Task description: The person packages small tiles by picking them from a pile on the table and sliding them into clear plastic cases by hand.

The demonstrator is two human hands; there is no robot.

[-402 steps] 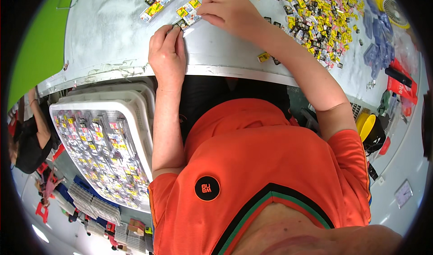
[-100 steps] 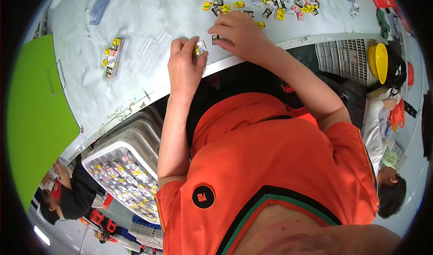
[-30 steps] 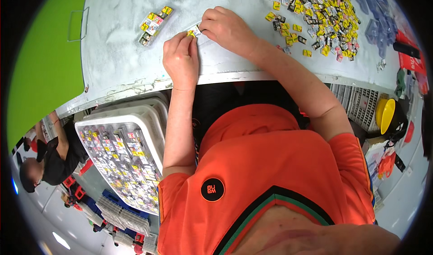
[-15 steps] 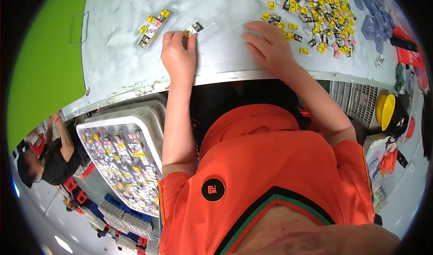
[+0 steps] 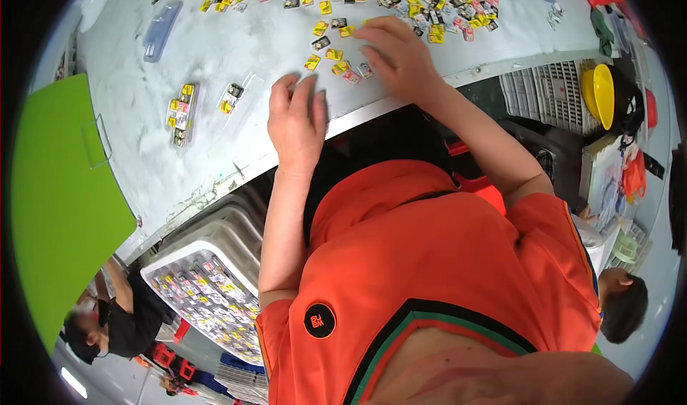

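My left hand point(image 5: 295, 129) hovers over the near part of the table, fingers apart and nothing visible in them. To its left lies a clear plastic case point(image 5: 247, 103) with a few small printed pieces point(image 5: 230, 98) at one side. Further left, another clear case point(image 5: 182, 114) is filled with yellow, white, pink and black pieces. My right hand point(image 5: 406, 63) reaches over the loose pieces, fingers stretched and spread, with a fingertip close to a yellow piece point(image 5: 347, 31). Whether it touches that piece I cannot tell. Several loose pieces point(image 5: 334, 54) lie between my hands.
A large heap of small pieces point(image 5: 429, 8) spreads along the far side of the table point(image 5: 215, 51). Stacked clear cases point(image 5: 162, 31) lie at the far left. Below the edge stands a white crate point(image 5: 207, 255) of filled cases. A co-worker point(image 5: 129, 312) is at lower left.
My left hand has let go of the pieces in the clear case and moved right of it. My right hand is now over loose pieces near the heap. The whole view has turned.
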